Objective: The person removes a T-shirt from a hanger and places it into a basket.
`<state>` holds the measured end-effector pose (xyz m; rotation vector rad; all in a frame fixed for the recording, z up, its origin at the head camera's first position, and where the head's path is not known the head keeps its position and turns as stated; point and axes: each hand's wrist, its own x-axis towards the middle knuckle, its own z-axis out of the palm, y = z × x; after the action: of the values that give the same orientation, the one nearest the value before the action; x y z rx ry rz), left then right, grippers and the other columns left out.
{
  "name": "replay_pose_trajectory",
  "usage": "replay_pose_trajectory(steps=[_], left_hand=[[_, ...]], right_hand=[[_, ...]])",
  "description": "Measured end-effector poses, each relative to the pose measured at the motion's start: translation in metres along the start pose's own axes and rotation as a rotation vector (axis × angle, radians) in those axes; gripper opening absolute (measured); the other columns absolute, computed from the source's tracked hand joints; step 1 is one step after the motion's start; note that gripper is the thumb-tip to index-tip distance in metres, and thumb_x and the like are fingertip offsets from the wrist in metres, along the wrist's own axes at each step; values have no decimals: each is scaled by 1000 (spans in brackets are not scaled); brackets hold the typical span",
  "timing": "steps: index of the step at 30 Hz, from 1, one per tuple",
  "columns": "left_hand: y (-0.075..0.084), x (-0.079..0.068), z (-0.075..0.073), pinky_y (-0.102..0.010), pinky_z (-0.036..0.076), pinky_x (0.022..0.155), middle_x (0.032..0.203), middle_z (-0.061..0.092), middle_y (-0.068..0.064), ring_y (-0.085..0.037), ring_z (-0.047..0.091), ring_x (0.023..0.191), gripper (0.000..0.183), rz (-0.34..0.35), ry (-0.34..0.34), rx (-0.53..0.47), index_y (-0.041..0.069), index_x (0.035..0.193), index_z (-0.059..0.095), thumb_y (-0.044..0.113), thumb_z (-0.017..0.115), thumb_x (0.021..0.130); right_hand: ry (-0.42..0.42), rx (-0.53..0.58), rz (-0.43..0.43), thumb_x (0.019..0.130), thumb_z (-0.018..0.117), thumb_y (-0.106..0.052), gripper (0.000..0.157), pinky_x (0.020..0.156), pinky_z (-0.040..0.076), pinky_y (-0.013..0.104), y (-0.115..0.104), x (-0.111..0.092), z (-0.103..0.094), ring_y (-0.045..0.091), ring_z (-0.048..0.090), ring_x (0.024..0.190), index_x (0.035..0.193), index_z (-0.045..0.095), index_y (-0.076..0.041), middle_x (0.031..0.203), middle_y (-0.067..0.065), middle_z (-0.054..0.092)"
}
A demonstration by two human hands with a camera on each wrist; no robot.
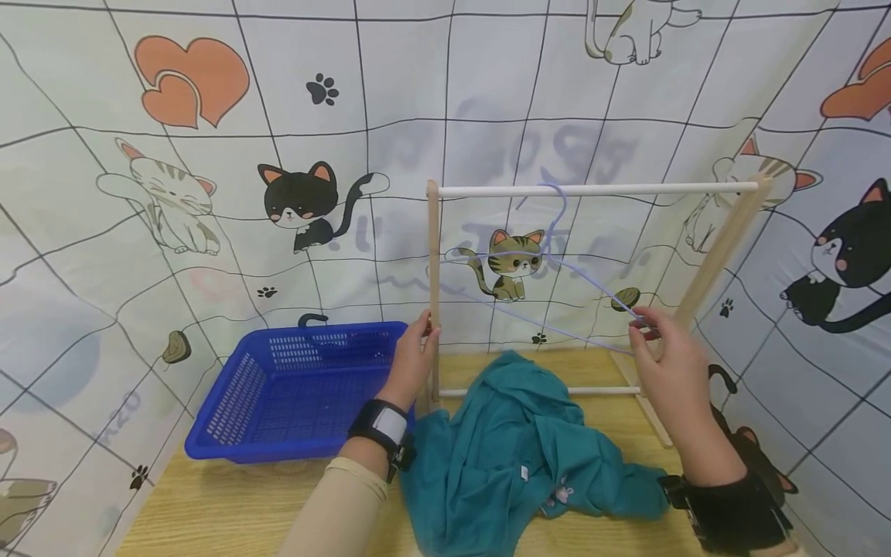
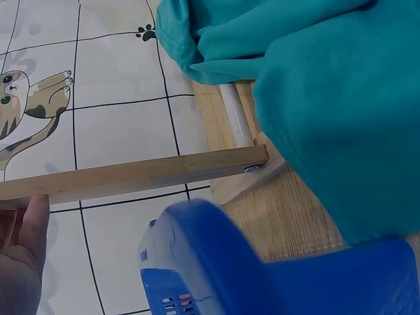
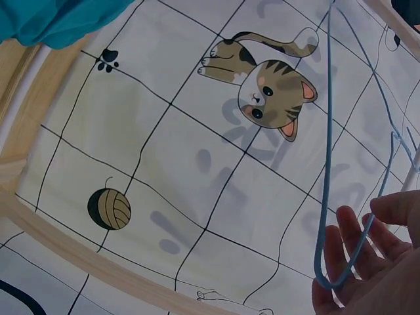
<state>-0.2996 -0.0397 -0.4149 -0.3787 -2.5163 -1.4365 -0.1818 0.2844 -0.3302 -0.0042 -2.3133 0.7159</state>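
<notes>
A light purple-blue wire hanger (image 1: pixel 592 280) hooks over the white top rail (image 1: pixel 626 189) of a small wooden clothes rack. My right hand (image 1: pixel 668 363) pinches its right corner between thumb and fingers; in the right wrist view the hanger (image 3: pixel 326 164) passes across the fingers. My left hand (image 1: pixel 412 360) grips the rack's left post (image 1: pixel 435 263) partway down, thumb on the near side in the left wrist view. Crumpled on the table below the rail lies a teal garment (image 1: pixel 515 433) with a small white tag, covering part of the rack's lower rail (image 1: pixel 605 391).
Left of the rack stands a blue plastic basket (image 1: pixel 299 449) with a black hook (image 1: pixel 313 319) behind its far rim. Another black hook (image 1: pixel 724 379) shows beside my right forearm. A cat-print cloth (image 1: pixel 390 70) surrounds the wooden table (image 1: pixel 209 510) at back and sides.
</notes>
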Motion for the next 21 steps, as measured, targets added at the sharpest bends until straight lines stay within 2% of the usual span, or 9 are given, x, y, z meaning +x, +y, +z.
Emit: replay_pose_trajectory(steps=[2, 5, 8, 13, 17, 21], left_hand=[[0, 0, 1, -41, 46, 100, 131, 54, -10, -24, 50, 125, 49, -6, -1, 4, 15, 147, 34, 30, 42, 101], [0, 0, 1, -40, 45, 100, 131, 54, -10, -23, 50, 125, 49, -15, 0, 14, 15, 147, 33, 31, 41, 101], [1, 0, 2, -40, 46, 100, 131, 54, -10, -23, 50, 125, 49, -16, 5, 15, 15, 147, 33, 31, 41, 101], [2, 0, 3, -41, 46, 100, 131, 53, -11, -25, 50, 125, 49, -20, 3, 16, 14, 147, 32, 30, 40, 102], [4, 0, 5, -42, 45, 101, 132, 53, -13, -26, 50, 124, 49, -38, 4, 33, 13, 148, 30, 29, 38, 103], [7, -1, 7, -42, 45, 100, 129, 53, -13, -27, 51, 122, 49, -59, 2, 25, 12, 148, 29, 29, 37, 103]], right_hand=[[4, 7, -16, 95, 54, -14, 32, 78, 45, 41, 1, -3, 1, 35, 57, 104, 126, 56, -5, 114, 17, 64], [10, 22, -22, 93, 57, -12, 36, 96, 33, 60, 1, -7, 2, 43, 49, 116, 129, 55, -5, 124, 21, 59], [20, 41, 17, 91, 60, -13, 40, 101, 24, 63, -1, -12, 1, 45, 39, 124, 130, 53, -6, 133, 21, 50], [98, 90, 117, 88, 61, -13, 37, 93, 23, 61, -4, -27, 1, 42, 29, 124, 123, 56, -4, 131, 22, 43], [153, 94, 113, 86, 61, -9, 32, 87, 23, 57, -2, -42, 1, 41, 31, 114, 117, 58, -1, 120, 24, 45], [161, 76, 95, 85, 59, -6, 28, 84, 23, 54, 4, -56, 3, 36, 35, 100, 112, 60, 2, 112, 23, 48]])
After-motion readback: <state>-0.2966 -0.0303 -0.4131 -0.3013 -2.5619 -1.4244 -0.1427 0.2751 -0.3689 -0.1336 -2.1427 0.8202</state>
